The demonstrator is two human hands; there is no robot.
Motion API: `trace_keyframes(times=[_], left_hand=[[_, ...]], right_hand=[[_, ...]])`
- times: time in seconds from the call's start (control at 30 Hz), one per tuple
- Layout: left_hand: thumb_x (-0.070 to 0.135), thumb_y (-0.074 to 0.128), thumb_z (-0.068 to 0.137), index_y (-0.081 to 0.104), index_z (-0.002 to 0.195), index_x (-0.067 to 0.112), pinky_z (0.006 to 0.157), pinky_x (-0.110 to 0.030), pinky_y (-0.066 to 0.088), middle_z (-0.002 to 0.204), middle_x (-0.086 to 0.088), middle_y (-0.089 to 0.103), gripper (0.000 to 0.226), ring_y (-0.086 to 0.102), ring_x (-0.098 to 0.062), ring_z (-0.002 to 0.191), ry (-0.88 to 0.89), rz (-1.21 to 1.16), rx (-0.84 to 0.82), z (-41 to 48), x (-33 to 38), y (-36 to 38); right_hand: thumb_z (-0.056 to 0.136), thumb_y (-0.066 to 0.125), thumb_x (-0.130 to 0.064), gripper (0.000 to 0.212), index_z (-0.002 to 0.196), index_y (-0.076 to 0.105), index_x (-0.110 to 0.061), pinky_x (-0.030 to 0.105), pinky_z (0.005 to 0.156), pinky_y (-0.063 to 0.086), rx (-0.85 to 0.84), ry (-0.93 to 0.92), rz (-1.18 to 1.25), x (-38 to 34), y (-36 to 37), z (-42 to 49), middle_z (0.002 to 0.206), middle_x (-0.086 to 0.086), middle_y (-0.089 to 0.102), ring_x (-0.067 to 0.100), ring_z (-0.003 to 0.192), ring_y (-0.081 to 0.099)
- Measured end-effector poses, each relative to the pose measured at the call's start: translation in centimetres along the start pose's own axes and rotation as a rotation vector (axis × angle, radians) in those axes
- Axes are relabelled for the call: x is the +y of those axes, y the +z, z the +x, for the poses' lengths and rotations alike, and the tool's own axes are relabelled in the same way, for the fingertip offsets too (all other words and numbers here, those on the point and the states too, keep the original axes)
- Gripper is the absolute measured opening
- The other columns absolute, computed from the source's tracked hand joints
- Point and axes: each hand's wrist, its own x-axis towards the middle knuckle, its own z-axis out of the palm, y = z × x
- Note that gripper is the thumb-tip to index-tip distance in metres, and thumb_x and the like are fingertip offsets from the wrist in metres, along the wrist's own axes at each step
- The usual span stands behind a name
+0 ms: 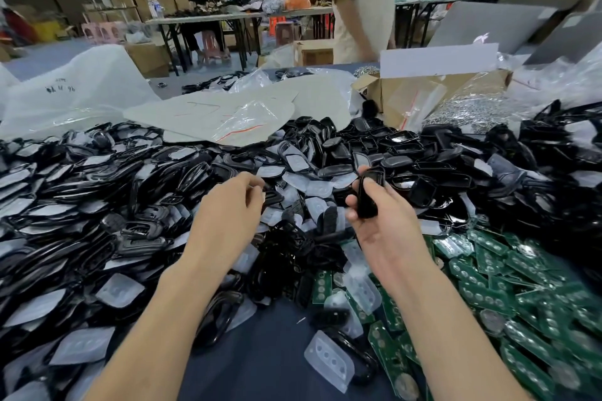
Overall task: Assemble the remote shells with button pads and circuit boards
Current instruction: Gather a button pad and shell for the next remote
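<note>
Warehouse benches and stacked cartons fill the background, and a standing person (361,0) at 12 o'clock wears a pale shirt with a blue "3" on it. Nearer, a dark blue table (267,352) is heaped with parts. Black shells (81,205) mixed with translucent button pads (329,358) spread from 9 o'clock across the middle, and green circuit boards (508,286) lie at 4 o'clock.

The right hand (387,231), just right of centre, grips a black remote shell (368,195) upright between thumb and curled fingers. The left hand (224,208), just left of centre, curls its fingers at the pile's edge; whether it holds anything cannot be told.

A white plastic bag (81,88) at 10 o'clock bears dark handwriting, of which only "96" reads. An open cardboard box (417,91) sits at 1 o'clock, and a grey laptop (488,26) behind it shows a pale logo too blurred to name.
</note>
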Motion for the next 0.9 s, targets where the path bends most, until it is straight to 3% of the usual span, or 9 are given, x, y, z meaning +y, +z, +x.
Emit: trace_keyframes(times=[0.13, 0.23, 0.33, 0.47, 0.73, 0.9], left_hand=[[0.024, 0.048, 0.104, 0.065, 0.125, 0.023, 0.091, -0.041, 0.052, 0.108, 0.005, 0.073, 0.027, 0.063, -0.020, 0.101, 0.098, 0.201, -0.128, 0.4, 0.3, -0.3], [0.028, 0.045, 0.106, 0.060, 0.132, 0.027, 0.101, -0.042, 0.044, 0.125, 0.003, 0.065, 0.030, 0.054, -0.023, 0.118, 0.163, 0.351, -0.291, 0.8, 0.4, -0.7], [0.034, 0.041, 0.108, 0.051, 0.141, 0.032, 0.106, -0.042, 0.036, 0.134, 0.001, 0.054, 0.035, 0.042, -0.026, 0.131, 0.183, 0.483, -0.404, 0.8, 0.3, -0.9], [0.035, 0.041, 0.107, 0.049, 0.142, 0.032, 0.107, -0.042, 0.033, 0.134, 0.001, 0.052, 0.036, 0.039, -0.025, 0.133, 0.184, 0.451, -0.396, 0.5, 0.1, -0.9], [0.041, 0.048, 0.104, 0.051, 0.140, 0.037, 0.111, -0.038, 0.028, 0.133, 0.006, 0.049, 0.036, 0.037, -0.020, 0.132, 0.239, 0.360, -0.380, -0.1, -0.1, -0.3], [0.037, 0.046, 0.105, 0.051, 0.139, 0.034, 0.111, -0.038, 0.032, 0.133, 0.007, 0.053, 0.035, 0.042, -0.020, 0.128, 0.274, 0.354, -0.386, -0.1, -0.3, 0.0]], right_hand=[[0.099, 0.060, -0.001, 0.019, 0.111, 0.068, -0.013, 0.019, 0.047, 0.046, -0.026, -0.052, -0.078, 0.3, -0.1, -0.1, 0.078, 0.001, 0.065, 0.008, 0.057, 0.060], [0.097, 0.063, 0.000, 0.022, 0.112, 0.067, -0.016, 0.019, 0.048, 0.048, -0.040, -0.092, -0.124, 0.4, -0.2, -0.3, 0.073, 0.000, 0.066, 0.008, 0.055, 0.059], [0.100, 0.058, -0.001, 0.020, 0.110, 0.067, -0.015, 0.018, 0.054, 0.053, -0.028, -0.095, -0.139, 0.4, -0.1, -0.3, 0.089, 0.007, 0.065, 0.008, 0.058, 0.063], [0.104, 0.051, -0.002, 0.022, 0.107, 0.067, -0.015, 0.019, 0.059, 0.057, -0.012, -0.062, -0.131, 0.4, 0.2, -0.4, 0.098, 0.013, 0.069, 0.011, 0.065, 0.070], [0.104, 0.049, 0.002, 0.025, 0.111, 0.067, -0.014, 0.021, 0.062, 0.058, -0.015, -0.033, -0.141, 0.3, 0.2, -0.6, 0.091, 0.009, 0.067, 0.012, 0.067, 0.071], [0.103, 0.048, 0.004, 0.026, 0.109, 0.067, -0.014, 0.022, 0.061, 0.058, -0.001, -0.032, -0.126, 0.3, 0.2, -0.4, 0.067, -0.003, 0.072, 0.014, 0.065, 0.071]])
